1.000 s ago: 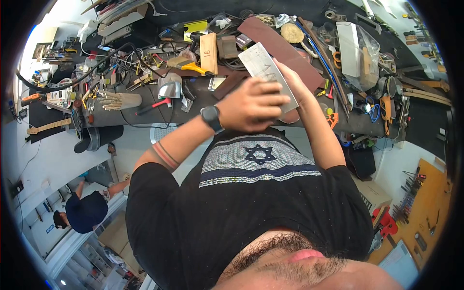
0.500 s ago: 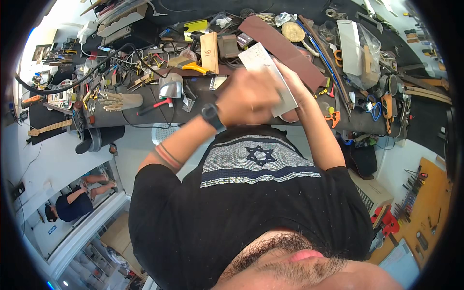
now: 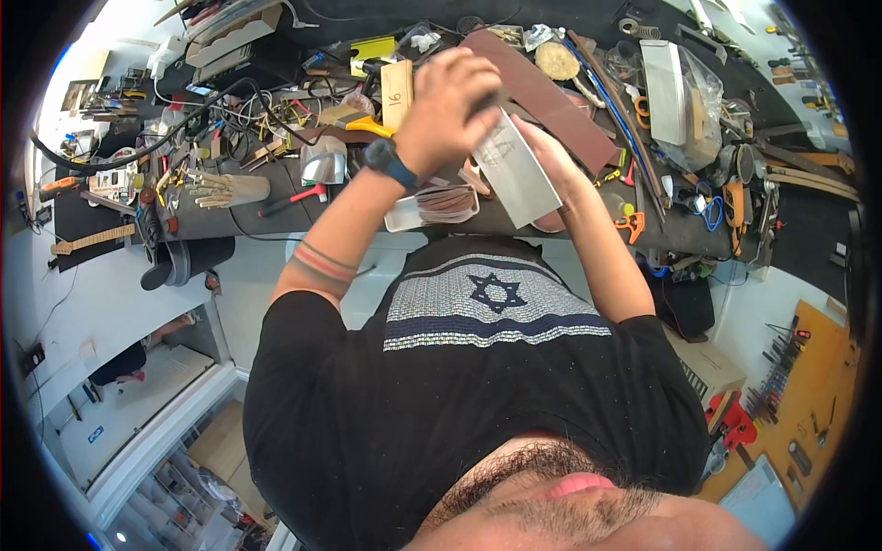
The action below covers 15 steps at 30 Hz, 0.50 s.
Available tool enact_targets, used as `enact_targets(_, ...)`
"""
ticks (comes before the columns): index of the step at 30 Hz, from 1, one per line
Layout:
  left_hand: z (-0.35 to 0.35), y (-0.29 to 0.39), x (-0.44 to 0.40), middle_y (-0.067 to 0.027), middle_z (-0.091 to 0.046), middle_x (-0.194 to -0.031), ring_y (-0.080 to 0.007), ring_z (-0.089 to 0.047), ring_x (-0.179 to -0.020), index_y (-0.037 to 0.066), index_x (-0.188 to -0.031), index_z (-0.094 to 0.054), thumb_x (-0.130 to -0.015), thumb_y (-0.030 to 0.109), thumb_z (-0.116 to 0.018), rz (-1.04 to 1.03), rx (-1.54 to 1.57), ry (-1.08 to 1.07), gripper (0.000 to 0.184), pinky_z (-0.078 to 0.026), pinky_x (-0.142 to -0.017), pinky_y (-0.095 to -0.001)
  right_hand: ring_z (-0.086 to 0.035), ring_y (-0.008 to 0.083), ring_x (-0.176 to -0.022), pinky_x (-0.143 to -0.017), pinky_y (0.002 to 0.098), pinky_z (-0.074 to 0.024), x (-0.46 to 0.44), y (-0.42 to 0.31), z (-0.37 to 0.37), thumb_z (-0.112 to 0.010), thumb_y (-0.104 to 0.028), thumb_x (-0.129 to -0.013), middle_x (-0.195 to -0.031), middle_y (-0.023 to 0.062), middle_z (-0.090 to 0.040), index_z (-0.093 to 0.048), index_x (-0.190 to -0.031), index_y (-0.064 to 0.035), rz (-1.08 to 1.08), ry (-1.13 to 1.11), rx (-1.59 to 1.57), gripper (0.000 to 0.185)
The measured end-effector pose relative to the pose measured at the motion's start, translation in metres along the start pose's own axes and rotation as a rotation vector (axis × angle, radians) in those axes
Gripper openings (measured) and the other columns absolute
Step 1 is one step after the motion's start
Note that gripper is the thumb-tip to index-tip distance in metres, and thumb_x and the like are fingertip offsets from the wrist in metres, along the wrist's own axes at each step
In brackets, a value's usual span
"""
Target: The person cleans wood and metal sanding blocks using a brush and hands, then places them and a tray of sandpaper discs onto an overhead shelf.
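My right hand (image 3: 555, 165) holds a flat grey metal-looking plate (image 3: 520, 174) from its right side, tilted above the bench edge. Dark smudges mark the plate's upper part. At its far end, my left hand (image 3: 447, 112), with a dark watch at the wrist, curls over a small dark block (image 3: 484, 105). The block's exact kind is hard to make out, partly covered by the fingers. Below my left hand, a white tray (image 3: 401, 219) contains brown sheets. Just beyond that hand stands a wooden block (image 3: 396, 84) marked with a number.
A long reddish-brown strip (image 3: 551, 103) lies beyond the plate. The crowded bench also bears a yellow-handled brush (image 3: 367, 125), a red-handled tool (image 3: 310, 195), orange clamps (image 3: 632, 223) and a cup of sticks (image 3: 246, 190). A person's arm (image 3: 173, 328) shows at the lower left.
My left hand has moved up and away along the plate, uncovering its smudged face and the tray. The plate has shifted slightly. The person in the background has mostly moved out of sight.
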<state>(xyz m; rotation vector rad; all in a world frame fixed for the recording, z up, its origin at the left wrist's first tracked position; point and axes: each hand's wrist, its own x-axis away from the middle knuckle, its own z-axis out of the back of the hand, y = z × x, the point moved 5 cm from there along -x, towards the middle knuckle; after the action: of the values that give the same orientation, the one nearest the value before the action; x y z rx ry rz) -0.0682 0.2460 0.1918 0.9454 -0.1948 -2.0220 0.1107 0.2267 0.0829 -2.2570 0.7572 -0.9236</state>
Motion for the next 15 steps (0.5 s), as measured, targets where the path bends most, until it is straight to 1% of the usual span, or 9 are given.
enact_targets(1,-0.013,0.030,0.015,-0.0079,-0.069,-0.138,-0.0359,-0.052,-0.144,0.018,-0.119,-0.074,-0.086,0.022,-0.081,-0.057,0.157,-0.086,0.034,-0.033,-0.125,-0.0537,-0.079,0.0252,-0.104,-0.093,0.0423,-0.0647,-0.012,0.002,0.010,-0.047,-0.055,-0.118,-0.126,0.0085,-0.079,-0.069,-0.145,-0.0104,0.214,-0.027,0.158,0.057)
enact_targets(4,-0.021,0.066,0.026,-0.0037,-0.070,-0.136,-0.0332,-0.054,-0.144,0.019,-0.117,-0.074,-0.083,0.023,-0.083,-0.197,0.288,-0.183,0.036,-0.032,-0.123,-0.0561,-0.079,0.0270,-0.111,-0.098,0.0464,-0.0635,-0.026,0.028,0.032,-0.046,-0.052,-0.119,-0.136,0.0077,-0.076,-0.066,-0.152,-0.0106,-0.308,-0.381,-0.391,0.056)
enact_targets(6,-0.020,0.066,0.027,-0.0019,-0.070,-0.134,-0.0322,-0.057,-0.140,0.020,-0.114,-0.074,-0.082,0.023,-0.083,-0.273,0.262,-0.194,0.034,-0.033,-0.120,-0.0570,-0.079,0.0263,-0.112,-0.096,0.0449,-0.0639,-0.007,0.007,0.010,-0.048,-0.051,-0.119,-0.136,0.0065,-0.076,-0.066,-0.151,-0.0099,-0.162,-0.100,-0.156,0.055)
enact_targets(7,-0.011,0.029,0.007,-0.0077,-0.069,-0.138,-0.0349,-0.054,-0.143,0.020,-0.121,-0.075,-0.084,0.018,-0.081,-0.175,0.209,-0.169,0.037,-0.032,-0.124,-0.0534,-0.079,0.0259,-0.112,-0.094,0.0442,-0.0641,0.003,-0.001,0.003,-0.048,-0.050,-0.119,-0.137,0.0059,-0.076,-0.066,-0.151,-0.0095,-0.084,0.042,-0.040,0.055)
enact_targets(8,0.000,0.008,-0.001,-0.0062,-0.069,-0.140,-0.0350,-0.056,-0.142,0.020,-0.121,-0.075,-0.085,0.018,-0.081,0.001,0.081,-0.016,0.037,-0.030,-0.125,-0.0536,-0.079,0.0247,-0.112,-0.093,0.0424,-0.0645,0.010,-0.002,-0.004,-0.049,-0.051,-0.118,-0.137,0.0059,-0.076,-0.066,-0.151,-0.0096,-0.100,0.077,-0.024,0.055)
enact_targets(10,-0.025,0.022,0.017,-0.0063,-0.068,-0.145,-0.0371,-0.053,-0.147,0.020,-0.123,-0.074,-0.087,0.019,-0.081,-0.104,0.174,-0.209,0.036,-0.028,-0.127,-0.0567,-0.079,0.0223,-0.112,-0.089,0.0388,-0.0651,0.014,-0.010,-0.010,-0.052,-0.051,-0.117,-0.137,0.0059,-0.076,-0.066,-0.151,-0.0098,-0.122,0.146,0.014,0.055)
enact_targets(12,-0.030,0.098,0.049,-0.0019,-0.069,-0.141,-0.0342,-0.051,-0.152,0.025,-0.124,-0.075,-0.087,0.024,-0.081,-0.328,0.297,-0.211,0.037,-0.028,-0.126,-0.0586,-0.079,0.0203,-0.107,-0.086,0.0360,-0.0645,-0.001,0.020,0.008,-0.057,-0.059,-0.112,-0.133,0.0062,-0.078,-0.067,-0.150,-0.0119,-0.363,-0.081,-0.329,0.061)
enact_targets(14,-0.023,0.066,0.035,-0.0051,-0.069,-0.144,-0.0344,-0.054,-0.149,0.021,-0.120,-0.073,-0.086,0.018,-0.080,-0.301,0.217,-0.262,0.035,-0.031,-0.125,-0.0574,-0.078,0.0210,-0.107,-0.089,0.0381,-0.0640,0.009,0.016,0.014,-0.053,-0.059,-0.114,-0.132,0.0064,-0.078,-0.067,-0.150,-0.0122,-0.169,0.161,-0.077,0.061)
enact_targets(15,-0.025,0.023,0.023,-0.0055,-0.070,-0.143,-0.0353,-0.055,-0.145,0.018,-0.119,-0.073,-0.088,0.020,-0.078,-0.208,0.157,-0.230,0.032,-0.034,-0.122,-0.0543,-0.078,0.0222,-0.109,-0.093,0.0398,-0.0634,0.013,-0.001,-0.002,-0.048,-0.057,-0.117,-0.133,0.0087,-0.078,-0.065,-0.152,-0.0108,-0.150,0.122,0.066,0.061)
